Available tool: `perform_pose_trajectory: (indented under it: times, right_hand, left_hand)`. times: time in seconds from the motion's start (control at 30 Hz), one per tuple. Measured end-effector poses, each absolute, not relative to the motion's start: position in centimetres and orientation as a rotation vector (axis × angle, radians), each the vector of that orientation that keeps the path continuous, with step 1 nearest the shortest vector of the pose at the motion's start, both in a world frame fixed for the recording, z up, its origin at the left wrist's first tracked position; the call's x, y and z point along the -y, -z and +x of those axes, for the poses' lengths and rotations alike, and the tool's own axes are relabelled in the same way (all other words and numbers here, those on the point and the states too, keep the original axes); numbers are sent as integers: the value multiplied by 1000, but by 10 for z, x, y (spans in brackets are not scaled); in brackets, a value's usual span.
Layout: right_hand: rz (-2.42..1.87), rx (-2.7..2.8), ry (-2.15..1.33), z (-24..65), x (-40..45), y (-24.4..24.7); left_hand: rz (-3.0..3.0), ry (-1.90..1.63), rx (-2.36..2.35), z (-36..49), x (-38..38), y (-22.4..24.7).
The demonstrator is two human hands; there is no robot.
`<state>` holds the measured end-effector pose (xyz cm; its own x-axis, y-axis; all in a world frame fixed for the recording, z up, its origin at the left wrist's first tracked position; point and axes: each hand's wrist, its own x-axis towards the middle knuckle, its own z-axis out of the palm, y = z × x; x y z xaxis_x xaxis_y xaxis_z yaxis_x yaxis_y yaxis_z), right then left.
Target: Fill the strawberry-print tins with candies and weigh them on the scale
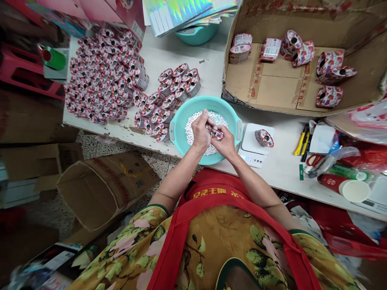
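Over a teal basin [177, 141] of small white pieces [191, 121], my two hands come together. My right hand [225, 141] grips a small patterned packet [218, 135] with a hole in its top. Beside it, my left hand [201, 129] has its fingers bent inward above the packet's opening; whatever they hold is hidden. One like packet [264, 137] rests on the white scale [252, 141] to the right. Several more packets [176, 83] stand in groups left of the basin.
A large pile of packets [102, 76] covers the table's left part. An open cardboard box [272, 86] with several packets is at the back right. Cutters [300, 141] and a paper cup [354, 191] lie at the right.
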<state>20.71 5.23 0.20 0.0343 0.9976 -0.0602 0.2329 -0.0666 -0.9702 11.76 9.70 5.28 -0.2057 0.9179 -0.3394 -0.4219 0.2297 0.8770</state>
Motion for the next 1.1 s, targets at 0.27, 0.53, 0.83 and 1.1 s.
perform_pose_trajectory:
  times: [0.27, 0.53, 0.83, 1.1]
  right_hand:
    - [-1313, 1165, -1318, 229, -38, -6]
    - [-1362, 899, -1172, 330, 42, -13]
    - [-1744, 493, -522, 439, 82, 23]
    - [-1779, 664, -633, 407, 25, 68]
  left_hand:
    - [444, -1317, -1278, 82, -111, -48]
    - [945, -663, -1331, 120, -88, -4]
    - [2525, 291, -810, 258, -97, 9]
    - [2413, -91, -1194, 207, -107, -24]
